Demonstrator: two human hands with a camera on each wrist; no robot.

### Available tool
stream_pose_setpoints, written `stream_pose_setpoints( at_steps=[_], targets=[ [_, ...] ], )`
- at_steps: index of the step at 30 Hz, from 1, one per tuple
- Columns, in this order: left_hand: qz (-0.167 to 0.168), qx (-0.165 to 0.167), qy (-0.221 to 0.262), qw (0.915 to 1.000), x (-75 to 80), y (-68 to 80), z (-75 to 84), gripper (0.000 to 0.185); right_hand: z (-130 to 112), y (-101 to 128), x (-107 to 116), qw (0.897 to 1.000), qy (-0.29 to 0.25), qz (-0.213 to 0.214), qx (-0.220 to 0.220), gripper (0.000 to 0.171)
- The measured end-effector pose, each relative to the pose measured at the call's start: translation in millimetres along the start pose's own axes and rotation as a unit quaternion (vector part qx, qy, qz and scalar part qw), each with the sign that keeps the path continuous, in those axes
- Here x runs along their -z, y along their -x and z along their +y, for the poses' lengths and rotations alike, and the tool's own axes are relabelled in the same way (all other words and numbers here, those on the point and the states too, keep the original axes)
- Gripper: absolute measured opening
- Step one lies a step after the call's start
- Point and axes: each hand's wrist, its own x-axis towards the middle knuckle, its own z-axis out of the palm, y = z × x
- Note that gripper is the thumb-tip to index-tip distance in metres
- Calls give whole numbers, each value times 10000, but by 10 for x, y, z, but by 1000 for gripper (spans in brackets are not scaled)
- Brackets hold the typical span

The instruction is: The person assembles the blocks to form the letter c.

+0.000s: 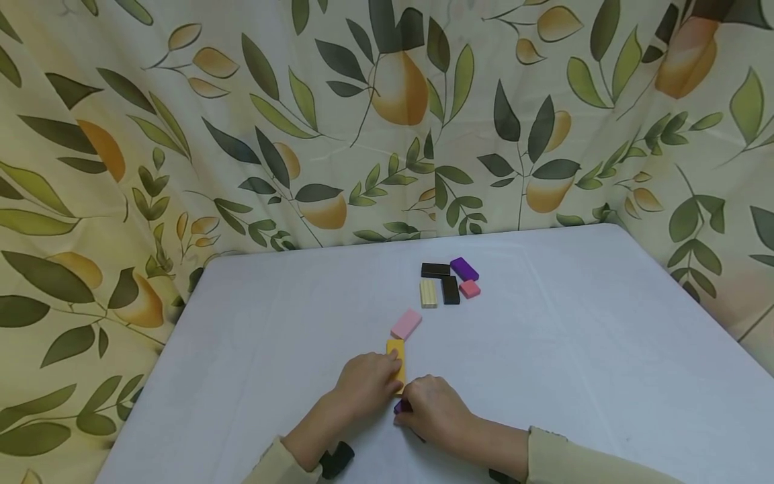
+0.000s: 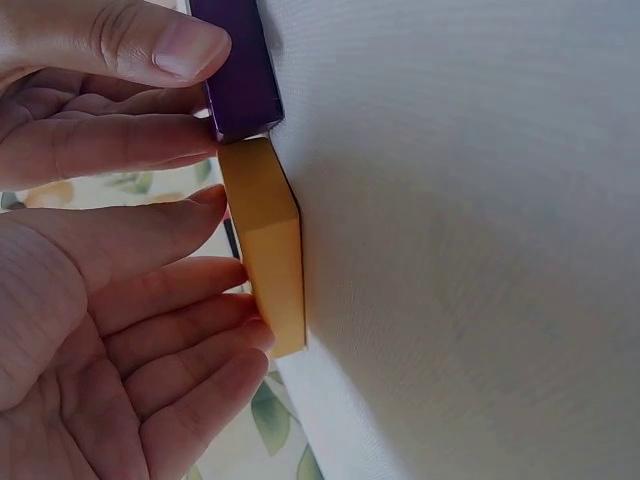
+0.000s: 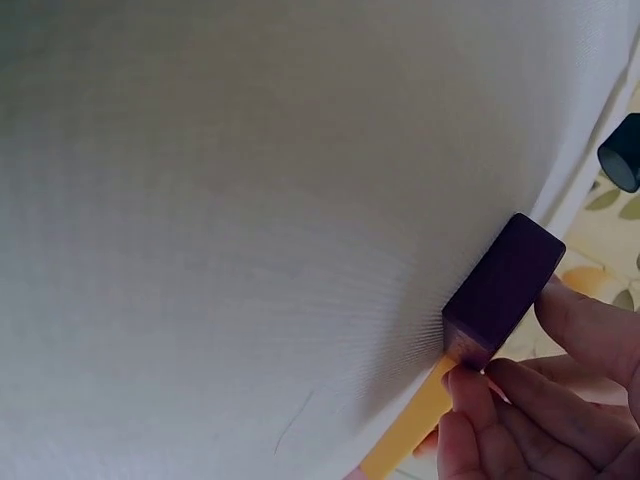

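A yellow block (image 1: 396,355) lies flat on the white table (image 1: 574,376), end to end with a dark purple block (image 1: 401,407) nearer me. My left hand (image 1: 387,373) rests its fairly straight fingertips (image 2: 235,300) against the long side of the yellow block (image 2: 270,250). My right hand (image 1: 406,403) pinches the purple block (image 3: 503,290) between thumb and fingers (image 3: 480,385), its end against the yellow block (image 3: 415,420). In the left wrist view the purple block (image 2: 243,75) sits under the right thumb (image 2: 150,50).
A pale pink block (image 1: 406,324) lies just beyond the yellow one. Farther back is a cluster: two black blocks (image 1: 435,270) (image 1: 450,290), a purple block (image 1: 464,269), a cream block (image 1: 428,293) and a small pink one (image 1: 469,289). A leaf-print curtain (image 1: 338,121) hangs behind the table.
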Motion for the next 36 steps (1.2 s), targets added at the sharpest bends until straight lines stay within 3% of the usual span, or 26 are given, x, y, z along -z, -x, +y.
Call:
stream_pose_setpoints(
  at_steps=[25,36],
  targets=[
    [74,92,65,9999,17,-39,-30,13,12,5,11,9999,-36,-142,-87,22],
    [157,302,102,9994,23,-53,-1,7,37,-15,110,9995,-183,125,-241,22]
  ],
)
